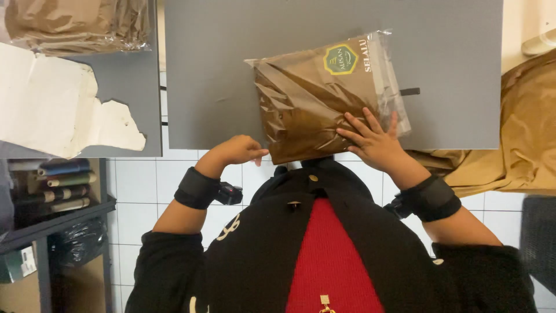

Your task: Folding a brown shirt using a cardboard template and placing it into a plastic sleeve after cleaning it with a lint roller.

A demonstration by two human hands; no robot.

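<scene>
Around the grey bench (220,75) other things are lying: a stack of bagged brown goods (75,23) is sitting at the far left corner, a torn sheet of white card (52,104) is overhanging the left side, and a heap of tan fabric (521,133) is spilling along the right edge. Below the left side a dark shelf (52,211) is holding rolled items, too dim to identify. The top of the stack and the fabric heap are running out of view. The clear plastic packet of folded brown cloth (313,104) is lying tilted at the near edge of the bench, its lower end hanging just past it. The right hand (373,142) is resting flat on the packet's lower right corner, fingers spread wide and pressing the film. The left hand (237,150) is curling loosely at the near edge, its fingertips bunched beside the packet's lower left corner; whether they are touching it, I cannot tell. Both wrists are wearing dark bands.
</scene>
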